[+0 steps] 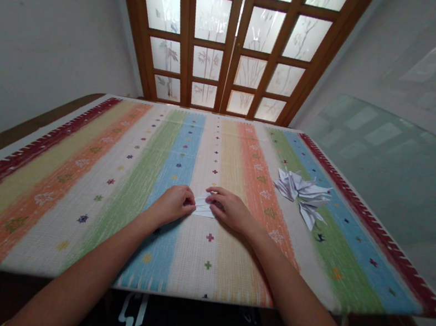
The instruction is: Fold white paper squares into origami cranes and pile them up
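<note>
Our left hand [171, 205] was curled and our right hand [230, 210] half open, both on a folded white paper [204, 206] on the striped tablecloth [54, 230]; we could not tell if either gripped it. Uneven pressure could have skewed the crease, or slid the sheet toward the folded paper pieces [300, 194] at right.

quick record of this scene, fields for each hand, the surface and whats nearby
left hand: curled against the left end of the folded white paper
right hand: fingers resting on the right end of the same paper
surface: striped woven cloth in multiple colours
nearby: pile of folded white paper pieces, right of the hands
background: wooden-framed frosted glass doors
</note>
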Demonstrator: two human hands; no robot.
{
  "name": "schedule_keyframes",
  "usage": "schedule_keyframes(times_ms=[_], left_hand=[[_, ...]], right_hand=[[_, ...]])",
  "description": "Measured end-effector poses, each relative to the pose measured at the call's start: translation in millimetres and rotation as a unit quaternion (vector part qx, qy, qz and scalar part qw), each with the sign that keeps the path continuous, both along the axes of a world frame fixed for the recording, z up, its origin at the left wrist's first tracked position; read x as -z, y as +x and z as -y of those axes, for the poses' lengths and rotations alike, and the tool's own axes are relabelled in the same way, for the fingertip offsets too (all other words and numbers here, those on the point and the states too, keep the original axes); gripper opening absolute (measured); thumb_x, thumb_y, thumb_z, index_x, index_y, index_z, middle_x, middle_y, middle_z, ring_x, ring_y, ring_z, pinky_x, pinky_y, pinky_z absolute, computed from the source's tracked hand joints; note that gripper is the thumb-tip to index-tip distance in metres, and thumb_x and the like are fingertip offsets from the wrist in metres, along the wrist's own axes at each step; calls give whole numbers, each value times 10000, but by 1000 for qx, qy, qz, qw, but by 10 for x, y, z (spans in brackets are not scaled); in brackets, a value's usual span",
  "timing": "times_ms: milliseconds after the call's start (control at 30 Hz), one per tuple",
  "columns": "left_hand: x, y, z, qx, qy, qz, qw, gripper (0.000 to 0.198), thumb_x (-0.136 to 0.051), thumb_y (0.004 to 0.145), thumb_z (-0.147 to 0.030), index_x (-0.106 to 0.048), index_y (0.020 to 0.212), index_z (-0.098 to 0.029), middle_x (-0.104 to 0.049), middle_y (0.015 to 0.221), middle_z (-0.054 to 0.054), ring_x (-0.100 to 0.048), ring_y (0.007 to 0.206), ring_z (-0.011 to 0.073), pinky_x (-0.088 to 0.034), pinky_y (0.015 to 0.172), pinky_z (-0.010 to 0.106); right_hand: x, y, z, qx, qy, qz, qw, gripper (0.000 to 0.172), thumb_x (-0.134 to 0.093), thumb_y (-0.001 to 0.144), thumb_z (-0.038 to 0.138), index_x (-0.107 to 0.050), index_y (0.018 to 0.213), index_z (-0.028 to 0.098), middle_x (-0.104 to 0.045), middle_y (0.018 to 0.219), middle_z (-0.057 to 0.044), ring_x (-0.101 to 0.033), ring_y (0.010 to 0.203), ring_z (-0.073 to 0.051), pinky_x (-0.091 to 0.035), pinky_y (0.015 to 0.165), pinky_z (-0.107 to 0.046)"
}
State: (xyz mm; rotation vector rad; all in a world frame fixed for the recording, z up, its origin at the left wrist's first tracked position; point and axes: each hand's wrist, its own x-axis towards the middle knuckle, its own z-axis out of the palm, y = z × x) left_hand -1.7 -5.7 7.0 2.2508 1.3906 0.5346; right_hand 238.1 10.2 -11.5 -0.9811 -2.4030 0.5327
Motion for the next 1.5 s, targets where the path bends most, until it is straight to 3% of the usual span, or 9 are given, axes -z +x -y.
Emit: schedule_keyframes(times_ms=[167,300,467,633,833,1033,1300,1500], left_hand=[[-21,10,16,12,9,1,1000,114,-687,842,-170,-778,773,-177,-764,899,82,-678,797,206,-539,811,338],[-17,25,29,19,8,11,1000,127,-671,853,-136,-778,796,-176,-761,939,85,-672,796,196,-533,801,327],[-14,31,32,26,-6,29,999,125,-671,858,-118,-776,833,-181,-750,936,65,-666,780,177,-518,773,294],[-28,28,39,8,-17,35,999,106,-688,856,-126,-751,923,-178,-750,878,46,-661,762,185,-497,738,295],[-33,23,29,33,-11,-1,999,136,-654,870,-121,-775,885,-183,-771,899,59,-681,806,199,-486,767,306],[-48,5,24,40,-38,-24,998,166,-641,864,-127,-799,889,-171,-773,872,64,-675,762,188,-470,730,294],[-28,-8,13,45,-44,-32,998,218,-641,841,-101,-818,946,-172,-763,896,63,-674,770,182,-477,745,288],[-53,8,68,63,-17,-78,995,309,-613,919,-127,-817,1121,-241,-764,1047,68,-693,856,205,-490,781,315]], right_hand=[[17,-46,-32,41,0,-24,999,253,-555,1039,130,-775,1126,219,-782,1221,-97,-734,1112,-208,-550,971,-343],[32,-88,-25,85,6,-2,996,186,-627,1018,144,-786,1065,226,-804,1097,-74,-740,991,-202,-527,846,-300],[18,-95,-10,104,-5,0,995,222,-694,958,93,-801,1102,225,-779,1078,-77,-717,927,-192,-503,808,-291],[-27,-53,-18,66,-18,-14,998,166,-700,956,103,-826,976,210,-767,1005,-72,-701,905,-189,-490,810,-295],[-91,14,12,38,-41,-21,998,141,-697,966,174,-835,991,191,-758,1006,-76,-686,851,-176,-502,797,-300],[-77,36,-6,23,-41,12,999,126,-744,935,144,-847,972,205,-757,1038,-92,-679,1013,-217,-510,929,-349],[-89,72,-18,35,-54,14,998,100,-780,930,159,-850,972,219,-778,1053,-93,-679,1021,-233,-507,943,-383],[-83,105,-34,64,-65,20,996,94,-830,888,148,-848,941,223,-769,1076,-90,-664,1053,-245,-493,985,-417]])
